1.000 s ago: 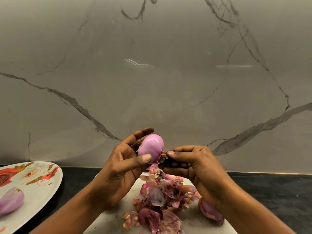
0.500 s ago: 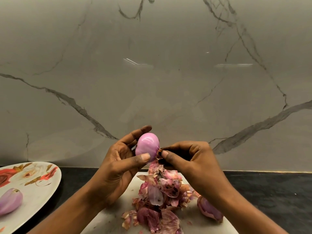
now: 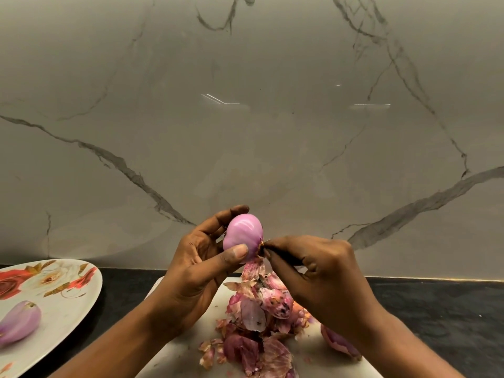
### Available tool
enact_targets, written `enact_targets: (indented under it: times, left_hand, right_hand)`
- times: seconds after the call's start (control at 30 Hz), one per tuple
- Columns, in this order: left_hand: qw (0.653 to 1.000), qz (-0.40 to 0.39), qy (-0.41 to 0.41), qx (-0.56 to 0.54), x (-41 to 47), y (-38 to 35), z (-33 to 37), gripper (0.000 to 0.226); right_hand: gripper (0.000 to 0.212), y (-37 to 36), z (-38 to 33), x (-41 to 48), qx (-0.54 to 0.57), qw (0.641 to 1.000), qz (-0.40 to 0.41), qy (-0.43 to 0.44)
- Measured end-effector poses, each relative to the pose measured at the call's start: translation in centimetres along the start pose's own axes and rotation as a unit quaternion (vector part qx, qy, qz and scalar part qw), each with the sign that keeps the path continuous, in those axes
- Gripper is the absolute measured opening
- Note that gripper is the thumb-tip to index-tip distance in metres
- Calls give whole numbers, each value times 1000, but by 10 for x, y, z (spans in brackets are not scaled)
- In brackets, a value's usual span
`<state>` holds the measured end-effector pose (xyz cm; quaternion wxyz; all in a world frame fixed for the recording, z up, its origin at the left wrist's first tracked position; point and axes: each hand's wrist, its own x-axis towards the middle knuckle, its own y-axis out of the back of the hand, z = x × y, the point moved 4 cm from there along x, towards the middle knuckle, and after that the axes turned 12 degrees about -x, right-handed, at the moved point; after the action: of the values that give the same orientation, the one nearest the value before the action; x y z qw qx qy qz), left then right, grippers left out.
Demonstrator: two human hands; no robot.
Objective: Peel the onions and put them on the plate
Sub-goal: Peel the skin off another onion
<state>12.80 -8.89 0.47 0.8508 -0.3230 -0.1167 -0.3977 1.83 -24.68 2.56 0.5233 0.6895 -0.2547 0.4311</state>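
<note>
Looking at the middle of the frame, I see the left hand (image 3: 199, 271) curled around the smooth pink peeled onion (image 3: 242, 233), while the right hand (image 3: 324, 271) pinches a scrap of dry skin (image 3: 261, 243) at its right end; a second peeled onion (image 3: 19, 321) lies on the flowered white plate (image 3: 68, 301), lower left.

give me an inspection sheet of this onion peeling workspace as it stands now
surface: dark counter with a white board on it
job's things: onion held above the board; second onion on the plate at left; third onion on the board, under the right wrist
clutter: pile of skins on the board
grippers: left hand grips the held onion; right hand grips a thin dark tool, maybe a knife, its tip at the onion's end
cables: nothing seen
surroundings: veined marble wall behind the counter
</note>
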Motion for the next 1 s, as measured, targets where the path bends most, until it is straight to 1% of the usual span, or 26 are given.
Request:
enact_targets:
  times: [0.17,0.3,0.4,0.5,0.53,0.6,0.7,0.77,0.8,0.87,0.9,1.0]
  left_hand:
    - [1000,2,-2,3,0,-2,-1,67]
    - [1000,14,2,-17,1,1,-2,66]
    - [999,22,-2,-26,4,8,2,64]
    - [999,12,-6,-51,5,13,7,71]
    - [998,7,-5,-63,5,13,7,73]
    - [997,-5,-6,-83,6,13,8,81]
    - [994,-16,-5,-107,8,14,12,90]
    - [993,-21,-4,-117,8,14,13,93]
    - [993,-23,-3,-117,7,14,12,94]
    - [995,-26,-1,-98,7,14,10,91]
    - [996,-30,0,-85,6,13,9,89]
    - [997,-45,8,-57,5,13,6,81]
  right_hand:
    - [9,2,-2,-2,-33,998,15,45]
    - [12,4,-5,-4,-9,998,45,42]
    - [14,-1,-9,-6,-6,998,39,53]
    - [14,0,-1,-4,43,997,57,-12]
    - [12,1,2,-4,59,996,51,-35]
    - [6,-2,4,-4,82,994,7,-73]
    - [13,-13,9,-6,107,981,-83,-141]
    - [20,-19,11,-7,157,957,-133,-202]
    - [22,-21,12,-6,204,936,-153,-244]
    - [25,-24,11,-5,310,874,-184,-326]
    - [25,-25,10,-4,353,843,-199,-354]
    - [24,-26,6,-4,450,771,-230,-388]
